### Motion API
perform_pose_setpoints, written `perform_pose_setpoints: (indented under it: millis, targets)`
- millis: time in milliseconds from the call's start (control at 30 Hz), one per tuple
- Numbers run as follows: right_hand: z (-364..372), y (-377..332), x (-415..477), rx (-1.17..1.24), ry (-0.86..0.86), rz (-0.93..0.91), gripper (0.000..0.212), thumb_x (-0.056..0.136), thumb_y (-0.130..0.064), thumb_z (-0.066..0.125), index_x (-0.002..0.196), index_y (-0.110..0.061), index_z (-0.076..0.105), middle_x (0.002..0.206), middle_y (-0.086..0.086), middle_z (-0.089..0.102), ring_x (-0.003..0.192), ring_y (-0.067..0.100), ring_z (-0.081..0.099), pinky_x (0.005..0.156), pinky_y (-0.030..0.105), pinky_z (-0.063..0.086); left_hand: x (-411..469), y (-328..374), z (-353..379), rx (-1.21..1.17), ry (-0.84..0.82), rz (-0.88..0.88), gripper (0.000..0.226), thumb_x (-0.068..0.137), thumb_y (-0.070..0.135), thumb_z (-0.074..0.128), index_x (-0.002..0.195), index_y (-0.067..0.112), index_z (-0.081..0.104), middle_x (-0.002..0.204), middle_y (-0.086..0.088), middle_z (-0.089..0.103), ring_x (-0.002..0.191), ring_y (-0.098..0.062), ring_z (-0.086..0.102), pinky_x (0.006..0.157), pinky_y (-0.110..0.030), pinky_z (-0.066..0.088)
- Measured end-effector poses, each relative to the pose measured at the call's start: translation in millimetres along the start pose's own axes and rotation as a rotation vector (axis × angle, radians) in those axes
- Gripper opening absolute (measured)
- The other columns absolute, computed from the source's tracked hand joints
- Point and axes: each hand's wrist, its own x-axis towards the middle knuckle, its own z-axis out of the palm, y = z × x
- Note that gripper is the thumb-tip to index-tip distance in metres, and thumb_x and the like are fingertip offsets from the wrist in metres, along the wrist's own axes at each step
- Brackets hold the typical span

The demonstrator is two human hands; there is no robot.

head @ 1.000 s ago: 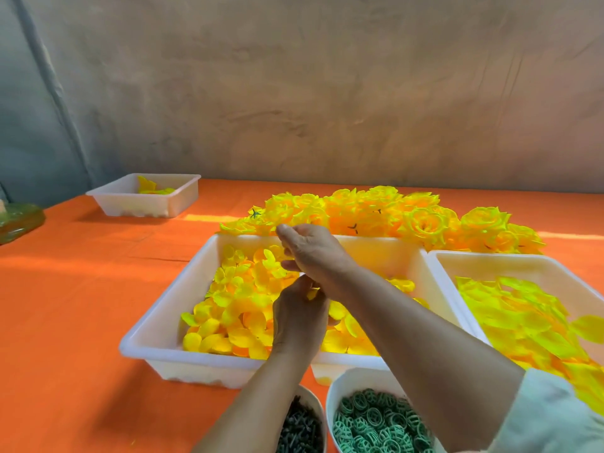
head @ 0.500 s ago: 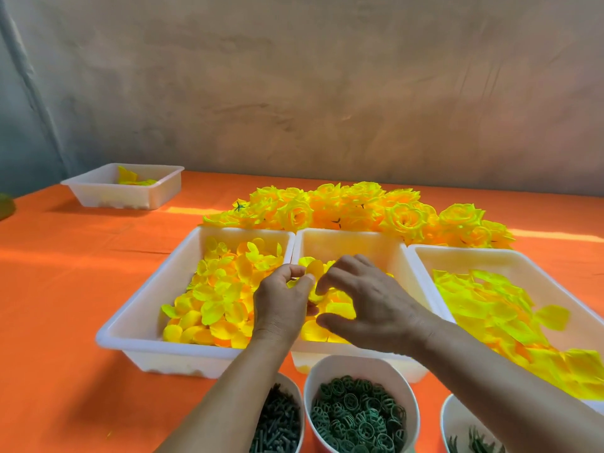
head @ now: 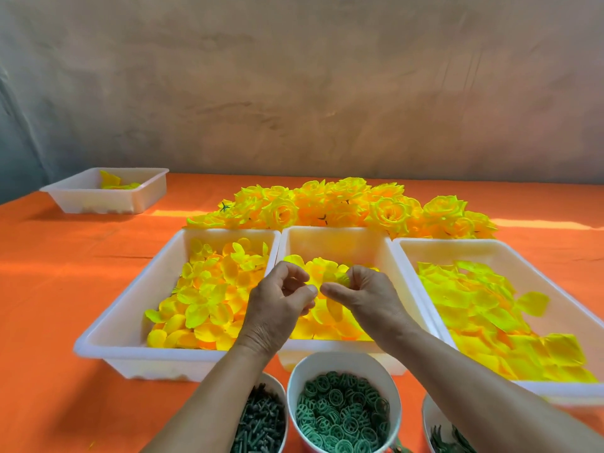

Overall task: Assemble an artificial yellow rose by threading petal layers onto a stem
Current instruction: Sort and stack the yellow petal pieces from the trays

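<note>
Hands have drawn slightly apart since half a second ago, when they met at one petal. Left hand (head: 277,305): fingers curled narrow, thumb near forefinger; cannot tell what they hold. Right hand (head: 369,299): fingers curled round a yellow petal layer (head: 342,278). Both hang over the middle tray (head: 336,231) of petals. Left tray (head: 108,348) lies left of the fingers, right tray (head: 490,245) to their right. Finished roses (head: 343,204) lie beyond the fingers. Cup of green rings (head: 340,413) and cup of dark stems (head: 258,420) stand nearer than the fingers, on the orange worktop (head: 49,289).
</note>
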Motion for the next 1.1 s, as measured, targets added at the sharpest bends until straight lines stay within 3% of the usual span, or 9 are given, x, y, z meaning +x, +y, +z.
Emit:
perform_pose_setpoints:
  millis: [167, 267, 400, 533, 667, 833, 933, 1000, 1100]
  targets:
    - [-0.2, -0.3, -2.3, 0.056, -0.018, -0.03, 0.035, 0.077, -0.021, 0.081, 0.067, -0.013, 0.049, 0.069, 0.011, 0.054, 0.067, 0.02, 0.047, 0.065, 0.05, 0.045, -0.9, -0.6, 0.5, 0.114, -0.113, 0.038, 0.027, 0.069, 0.048, 0.064, 0.094, 0.04, 0.069, 0.07, 0.006, 0.069, 0.068, -0.012, 0.068, 0.075, -0.04, 0.058]
    - [1.7, 2.3, -2.4, 0.046, -0.038, -0.08, 0.039, 0.076, -0.021, 0.082, 0.064, -0.017, 0.045, 0.063, 0.004, 0.049, 0.063, 0.016, 0.042, 0.058, 0.039, 0.036, -0.6, 1.0, 0.3, 0.114, -0.133, 0.023, 0.037, 0.067, 0.062, 0.062, 0.097, 0.042, 0.07, 0.076, 0.009, 0.072, 0.071, -0.01, 0.07, 0.076, -0.036, 0.058]
    - [3.3, 5.0, -3.6, -0.025, -0.056, -0.134, 0.042, 0.076, -0.021, 0.082, 0.059, -0.02, 0.044, 0.052, -0.013, 0.042, 0.052, 0.005, 0.033, 0.052, 0.026, 0.03, -0.1, 3.4, -0.3, 0.081, -0.128, -0.011, 0.01, 0.076, 0.042, 0.068, 0.083, 0.036, 0.072, 0.074, 0.005, 0.074, 0.067, -0.008, 0.069, 0.064, -0.022, 0.055]
    - [2.6, 1.7, -4.5, 0.108, -0.176, -0.084, 0.032, 0.073, -0.013, 0.082, 0.073, -0.007, 0.051, 0.07, 0.011, 0.052, 0.067, 0.016, 0.044, 0.061, 0.033, 0.034, 0.8, -0.8, -2.6, 0.049, -0.039, -0.014, 0.022, 0.091, 0.016, 0.066, 0.071, 0.027, 0.07, 0.061, 0.006, 0.066, 0.056, -0.008, 0.061, 0.056, -0.021, 0.052]
    - [-0.2, 0.8, -0.9, 0.274, -0.062, -0.019, 0.032, 0.078, -0.002, 0.076, 0.064, -0.013, 0.05, 0.061, 0.003, 0.056, 0.059, 0.016, 0.052, 0.057, 0.029, 0.046, 1.9, -1.5, -3.4, 0.023, 0.019, -0.002, 0.018, 0.092, 0.016, 0.065, 0.076, 0.023, 0.067, 0.061, 0.007, 0.066, 0.057, -0.007, 0.062, 0.057, -0.025, 0.053]
    - [1.5, 5.9, 0.9, 0.156, 0.009, -0.05, 0.034, 0.078, -0.007, 0.076, 0.065, -0.017, 0.046, 0.062, 0.002, 0.045, 0.062, 0.015, 0.04, 0.058, 0.031, 0.034, 2.4, -2.7, -0.3, 0.086, -0.045, 0.003, 0.017, 0.073, 0.026, 0.078, 0.074, 0.029, 0.062, 0.066, 0.0, 0.066, 0.067, -0.024, 0.071, 0.06, -0.035, 0.057]
    - [1.8, 6.8, 0.9, 0.123, 0.005, -0.057, 0.032, 0.077, -0.006, 0.076, 0.066, -0.017, 0.048, 0.062, 0.002, 0.048, 0.06, 0.015, 0.042, 0.057, 0.032, 0.035, 2.6, -1.4, 0.5, 0.192, -0.033, 0.015, 0.024, 0.062, 0.035, 0.075, 0.076, 0.027, 0.058, 0.074, 0.0, 0.063, 0.07, -0.029, 0.064, 0.071, -0.048, 0.058]
    - [1.5, 6.9, 1.4, 0.127, 0.011, -0.06, 0.03, 0.076, -0.003, 0.075, 0.067, -0.016, 0.049, 0.062, 0.004, 0.049, 0.061, 0.016, 0.043, 0.058, 0.033, 0.036, 2.7, -1.1, 1.8, 0.262, 0.008, 0.026, 0.023, 0.06, 0.034, 0.07, 0.075, 0.026, 0.054, 0.071, 0.004, 0.058, 0.064, -0.022, 0.056, 0.069, -0.052, 0.056]
    - [0.6, 6.8, 2.3, 0.175, 0.052, -0.062, 0.031, 0.078, -0.001, 0.073, 0.068, -0.015, 0.048, 0.064, 0.009, 0.048, 0.064, 0.02, 0.045, 0.059, 0.036, 0.039, 2.2, 1.9, 3.7, 0.265, 0.087, -0.009, 0.02, 0.059, 0.03, 0.062, 0.075, 0.023, 0.052, 0.067, 0.002, 0.054, 0.063, -0.03, 0.057, 0.066, -0.054, 0.056]
